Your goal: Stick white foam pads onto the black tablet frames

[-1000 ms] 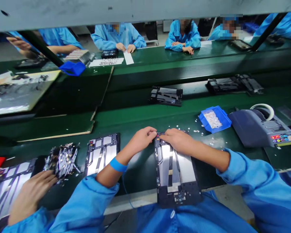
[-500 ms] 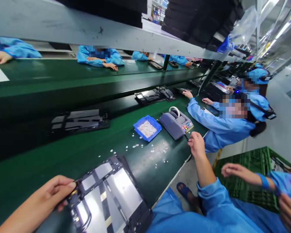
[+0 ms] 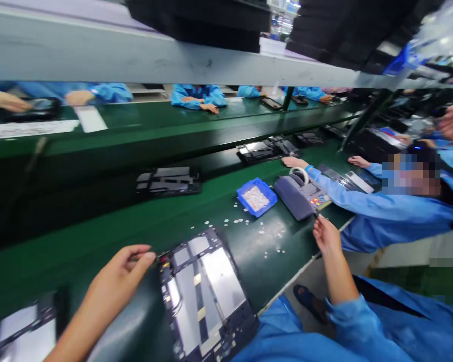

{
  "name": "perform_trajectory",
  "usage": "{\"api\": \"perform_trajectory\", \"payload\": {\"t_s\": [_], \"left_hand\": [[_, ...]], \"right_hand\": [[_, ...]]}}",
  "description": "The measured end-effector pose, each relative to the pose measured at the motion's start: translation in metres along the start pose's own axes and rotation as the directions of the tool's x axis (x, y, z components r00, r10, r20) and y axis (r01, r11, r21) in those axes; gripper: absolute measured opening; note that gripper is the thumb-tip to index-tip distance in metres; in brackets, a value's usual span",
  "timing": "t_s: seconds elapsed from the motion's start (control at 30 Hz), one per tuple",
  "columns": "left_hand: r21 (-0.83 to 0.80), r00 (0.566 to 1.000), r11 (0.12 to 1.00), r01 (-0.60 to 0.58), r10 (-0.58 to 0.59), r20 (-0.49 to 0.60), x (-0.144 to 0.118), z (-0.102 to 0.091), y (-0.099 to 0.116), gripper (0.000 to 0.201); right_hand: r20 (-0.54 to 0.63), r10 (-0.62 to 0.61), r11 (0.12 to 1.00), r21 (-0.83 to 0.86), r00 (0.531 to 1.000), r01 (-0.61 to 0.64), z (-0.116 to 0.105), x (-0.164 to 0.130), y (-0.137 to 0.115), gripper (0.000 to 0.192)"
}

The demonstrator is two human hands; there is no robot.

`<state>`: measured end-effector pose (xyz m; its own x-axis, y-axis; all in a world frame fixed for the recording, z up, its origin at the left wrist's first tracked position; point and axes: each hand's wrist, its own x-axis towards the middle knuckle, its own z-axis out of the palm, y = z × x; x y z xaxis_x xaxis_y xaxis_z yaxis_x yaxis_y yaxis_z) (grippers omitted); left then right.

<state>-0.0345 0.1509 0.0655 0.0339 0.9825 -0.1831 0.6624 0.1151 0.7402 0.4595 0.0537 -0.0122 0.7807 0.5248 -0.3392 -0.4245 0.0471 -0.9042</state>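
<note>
An opened tablet (image 3: 207, 296), with silver battery panels and dark edges, lies on the green bench in front of me. My left hand (image 3: 126, 274) is at its upper left corner, thumb and forefinger pinched at the edge and the other fingers curled. My right hand (image 3: 326, 235) is closed around a thin dark tool (image 3: 317, 214), its exact kind too small to tell. The tool's tip is beside the front of a grey tape dispenser (image 3: 295, 197) carrying a white tape roll (image 3: 299, 174). Left of the dispenser sits a blue tray (image 3: 257, 211) with whitish scraps.
White scraps (image 3: 262, 231) are scattered on the bench. More opened tablets lie at the lower left (image 3: 20, 327) and along the back (image 3: 169, 181). On the right, a co-worker's sleeve (image 3: 362, 198) reaches across behind the dispenser. A metal shelf (image 3: 154, 58) runs overhead.
My view has swung left, bringing another tablet in at the lower left. My right hand and tool are closer to the dispenser's front. The neighbouring co-worker's arm has extended behind the dispenser.
</note>
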Motion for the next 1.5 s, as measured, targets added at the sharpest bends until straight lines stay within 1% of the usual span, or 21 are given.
{"api": "perform_trajectory", "payload": {"t_s": [0.03, 0.07, 0.13, 0.17, 0.23, 0.3, 0.33, 0.43, 0.5, 0.57, 0.6, 0.67, 0.77, 0.83, 0.97, 1.07, 1.13, 1.23, 1.3, 1.4, 1.5], "left_hand": [[-0.023, 0.994, 1.000, 0.014, -0.016, -0.112, -0.010, 0.001, 0.006, 0.038], [-0.067, 0.985, 0.998, 0.014, -0.025, -0.171, -0.021, 0.004, 0.013, 0.039], [-0.188, 0.990, 0.982, -0.026, -0.002, -0.144, -0.040, 0.015, 0.028, 0.037], [-0.250, 0.997, 0.968, -0.033, 0.013, -0.081, -0.048, 0.022, 0.036, 0.036], [-0.391, 0.998, 0.920, -0.007, 0.030, 0.053, -0.059, 0.038, 0.046, 0.035], [-0.529, 0.990, 0.848, 0.045, 0.035, 0.139, -0.065, 0.052, 0.047, 0.037], [-0.585, 0.989, 0.808, 0.062, 0.028, 0.143, -0.067, 0.058, 0.044, 0.035], [-0.683, 1.000, 0.730, 0.029, -0.024, 0.018, -0.067, 0.063, 0.025, 0.024], [-0.680, 0.993, 0.732, -0.035, -0.054, -0.108, -0.066, 0.056, 0.010, 0.021], [-0.617, 0.981, 0.785, -0.054, -0.074, -0.180, -0.064, 0.042, -0.002, 0.019], [-0.568, 0.980, 0.823, -0.037, -0.081, -0.181, -0.063, 0.033, -0.006, 0.018], [-0.450, 0.986, 0.893, 0.007, -0.080, -0.145, -0.060, 0.019, -0.011, 0.017], [-0.296, 0.997, 0.955, 0.003, -0.025, -0.071, -0.051, 0.009, -0.011, 0.017], [-0.189, 0.999, 0.981, -0.040, 0.034, -0.038, -0.044, 0.009, -0.011, 0.018], [0.056, 0.967, 0.966, -0.253, 0.254, -0.014, -0.035, 0.013, -0.011, 0.015], [0.240, 0.907, 0.877, -0.417, 0.419, 0.043, -0.036, 0.016, -0.014, 0.015], [0.345, 0.879, 0.813, -0.470, 0.469, 0.093, -0.039, 0.019, -0.016, 0.018], [0.426, 0.861, 0.755, -0.499, 0.486, 0.147, -0.045, 0.020, -0.015, 0.020], [0.415, 0.867, 0.766, -0.492, 0.475, 0.152, -0.045, 0.018, -0.013, 0.019], [0.289, 0.904, 0.857, -0.427, 0.413, 0.110, -0.039, 0.013, -0.009, 0.016], [0.133, 0.959, 0.950, -0.284, 0.278, 0.061, -0.027, 0.012, -0.005, 0.014]], "right_hand": [[0.045, 0.008, 1.000, -0.012, 0.999, -0.007, 0.005, -0.019, 0.008, 0.037], [0.120, 0.018, 0.999, -0.039, 0.993, -0.013, 0.013, -0.041, 0.017, 0.036], [0.370, 0.057, 0.987, -0.159, 0.927, 0.003, 0.038, -0.090, 0.033, 0.032], [0.502, 0.090, 0.973, -0.228, 0.860, 0.031, 0.054, -0.116, 0.040, 0.029], [0.714, 0.150, 0.941, -0.315, 0.684, 0.122, 0.092, -0.163, 0.049, 0.023], [0.837, 0.159, 0.928, -0.308, 0.524, 0.210, 0.128, -0.199, 0.054, 0.020], [0.871, 0.149, 0.926, -0.289, 0.468, 0.244, 0.143, -0.210, 0.056, 0.019], [0.925, 0.149, 0.903, -0.272, 0.351, 0.332, 0.172, -0.222, 0.062, 0.019], [0.951, 0.143, 0.858, -0.256, 0.273, 0.446, 0.181, -0.215, 0.066, 0.018], [0.979, 0.066, 0.746, -0.178, 0.195, 0.642, 0.189, -0.199, 0.069, 0.018], [0.989, 0.016, 0.651, -0.122, 0.148, 0.749, 0.193, -0.191, 0.070, 0.019], [0.999, -0.037, 0.417, 0.025, -0.010, 0.908, 0.202, -0.176, 0.074, 0.022], [0.961, 0.030, 0.132, 0.269, -0.275, 0.954, 0.216, -0.163, 0.081, 0.025], [0.928, 0.068, 0.008, 0.366, -0.365, 0.931, 0.222, -0.161, 0.084, 0.026], [0.895, 0.144, -0.109, 0.439, -0.423, 0.892, 0.226, -0.161, 0.081, 0.025], [0.869, 0.210, -0.173, 0.484, -0.448, 0.858, 0.224, -0.161, 0.077, 0.028], [0.854, 0.225, -0.201, 0.511, -0.469, 0.836, 0.223, -0.161, 0.075, 0.031], [0.841, 0.216, -0.191, 0.534, -0.495, 0.824, 0.223, -0.160, 0.074, 0.035], [0.842, 0.219, -0.163, 0.529, -0.492, 0.833, 0.224, -0.160, 0.074, 0.033], [0.846, 0.233, -0.126, 0.514, -0.479, 0.848, 0.227, -0.157, 0.074, 0.029], [0.837, 0.233, -0.097, 0.526, -0.494, 0.845, 0.230, -0.152, 0.074, 0.031]]}}
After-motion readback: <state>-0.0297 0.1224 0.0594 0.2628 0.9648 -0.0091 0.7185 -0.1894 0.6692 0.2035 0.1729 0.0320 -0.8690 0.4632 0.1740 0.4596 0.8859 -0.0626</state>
